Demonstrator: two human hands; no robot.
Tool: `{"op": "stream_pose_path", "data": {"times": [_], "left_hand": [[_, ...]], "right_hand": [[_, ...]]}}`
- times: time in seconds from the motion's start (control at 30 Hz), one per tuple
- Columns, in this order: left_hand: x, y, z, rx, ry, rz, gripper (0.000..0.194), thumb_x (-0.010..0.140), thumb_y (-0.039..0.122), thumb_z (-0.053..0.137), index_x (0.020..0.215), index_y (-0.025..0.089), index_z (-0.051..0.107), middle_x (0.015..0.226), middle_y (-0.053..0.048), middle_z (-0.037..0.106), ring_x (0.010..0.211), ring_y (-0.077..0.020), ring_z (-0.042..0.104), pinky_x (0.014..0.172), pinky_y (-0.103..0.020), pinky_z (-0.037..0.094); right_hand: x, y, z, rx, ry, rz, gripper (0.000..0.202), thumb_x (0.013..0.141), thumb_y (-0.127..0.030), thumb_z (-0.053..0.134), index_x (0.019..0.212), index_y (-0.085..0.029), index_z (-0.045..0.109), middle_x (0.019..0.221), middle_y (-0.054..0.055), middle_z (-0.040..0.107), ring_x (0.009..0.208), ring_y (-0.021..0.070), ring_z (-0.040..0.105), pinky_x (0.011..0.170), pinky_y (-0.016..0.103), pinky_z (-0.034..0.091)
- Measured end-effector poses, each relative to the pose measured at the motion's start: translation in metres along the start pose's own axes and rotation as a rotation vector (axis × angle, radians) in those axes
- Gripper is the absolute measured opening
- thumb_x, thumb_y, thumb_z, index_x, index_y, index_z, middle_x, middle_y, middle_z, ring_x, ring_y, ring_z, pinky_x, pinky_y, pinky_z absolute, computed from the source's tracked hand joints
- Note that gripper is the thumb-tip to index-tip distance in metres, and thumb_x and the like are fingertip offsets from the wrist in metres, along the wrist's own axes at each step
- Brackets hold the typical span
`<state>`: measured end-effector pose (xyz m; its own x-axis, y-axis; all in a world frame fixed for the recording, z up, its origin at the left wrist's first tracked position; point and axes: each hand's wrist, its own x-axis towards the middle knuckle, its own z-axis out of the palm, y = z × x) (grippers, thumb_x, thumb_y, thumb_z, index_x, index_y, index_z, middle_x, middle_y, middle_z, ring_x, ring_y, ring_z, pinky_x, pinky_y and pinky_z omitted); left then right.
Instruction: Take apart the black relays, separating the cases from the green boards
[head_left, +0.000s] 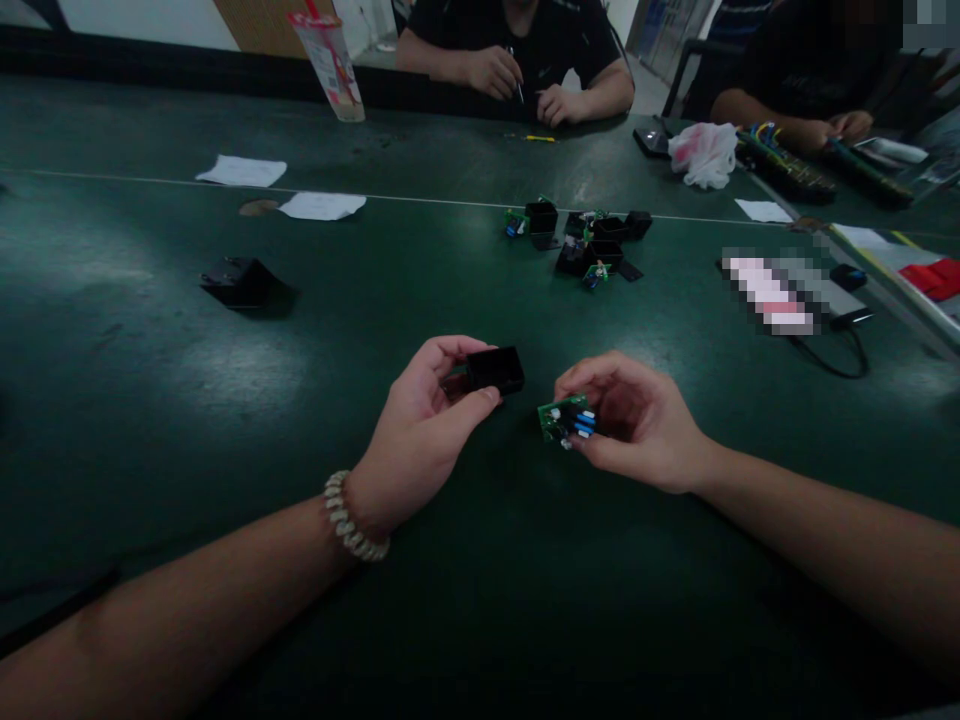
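Observation:
My left hand (427, 425), with a beaded bracelet (352, 520) at the wrist, grips a small black plastic charger housing (496, 371) between thumb and fingers. The housing's hollow opening faces me. Just to its right, my right hand (637, 425) pinches a small green circuit board (568, 420) by its edge. Blue, white and black components stand on the board. Board and housing are apart, both held a little above the green tabletop (465, 600).
A closed black charger (240, 282) with prongs lies left. Farther back are several black housings (604, 250) and boards, papers (322, 206) and a drink cup (330, 65). A phone (772, 290) and cable lie right. Two people (517, 60) sit across the table.

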<state>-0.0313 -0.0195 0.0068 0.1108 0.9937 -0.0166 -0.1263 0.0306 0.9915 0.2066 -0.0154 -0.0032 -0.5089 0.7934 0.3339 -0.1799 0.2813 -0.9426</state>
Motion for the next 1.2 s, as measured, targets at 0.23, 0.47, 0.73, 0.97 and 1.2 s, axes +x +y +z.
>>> {"op": "stream_pose_path", "data": {"times": [0.23,0.47,0.73,0.97,1.2], "left_hand": [[0.0006,-0.0015,0.0004,-0.002,-0.001,0.01,0.032,0.082,0.016,0.079,0.111,0.02,0.066,0.119,-0.006,0.072,0.112,-0.0245,0.07,0.104,-0.046,0.056],[0.001,-0.0012,0.0008,-0.014,0.003,0.01,0.032,0.083,0.015,0.079,0.112,0.02,0.066,0.12,-0.006,0.073,0.112,-0.0245,0.07,0.104,-0.046,0.056],[-0.0001,-0.0004,0.0007,-0.009,0.003,0.004,0.032,0.083,0.015,0.079,0.112,0.02,0.066,0.12,-0.006,0.073,0.113,-0.0248,0.07,0.105,-0.046,0.056],[-0.0005,0.002,0.0015,0.006,0.014,-0.019,0.033,0.083,0.017,0.08,0.113,0.02,0.067,0.122,-0.007,0.073,0.115,-0.0263,0.071,0.104,-0.045,0.058],[-0.0006,0.0019,0.0017,0.013,0.01,-0.006,0.032,0.084,0.016,0.079,0.113,0.02,0.067,0.121,-0.007,0.073,0.114,-0.0259,0.07,0.105,-0.046,0.057]], "right_hand": [[0.0005,0.0003,-0.0002,0.002,0.007,0.008,0.039,0.081,-0.001,0.083,0.113,-0.021,0.072,0.11,0.004,0.07,0.094,0.0128,0.072,0.08,0.025,0.062],[0.0009,-0.0001,0.0004,0.027,0.013,0.013,0.037,0.08,0.001,0.084,0.108,-0.021,0.071,0.11,0.004,0.07,0.094,0.0117,0.07,0.081,0.024,0.061],[0.0,-0.0003,-0.0015,-0.043,0.023,-0.004,0.031,0.084,-0.009,0.085,0.108,-0.021,0.071,0.111,0.005,0.064,0.093,0.0145,0.067,0.079,0.028,0.059],[-0.0011,-0.0015,-0.0037,-0.061,0.033,0.019,0.029,0.086,-0.018,0.087,0.11,-0.021,0.072,0.105,0.006,0.066,0.096,0.0183,0.065,0.082,0.032,0.058],[-0.0009,-0.0041,-0.0026,-0.076,0.037,0.028,0.024,0.091,-0.017,0.082,0.115,-0.022,0.077,0.107,0.005,0.068,0.093,0.0154,0.067,0.081,0.03,0.058]]}}
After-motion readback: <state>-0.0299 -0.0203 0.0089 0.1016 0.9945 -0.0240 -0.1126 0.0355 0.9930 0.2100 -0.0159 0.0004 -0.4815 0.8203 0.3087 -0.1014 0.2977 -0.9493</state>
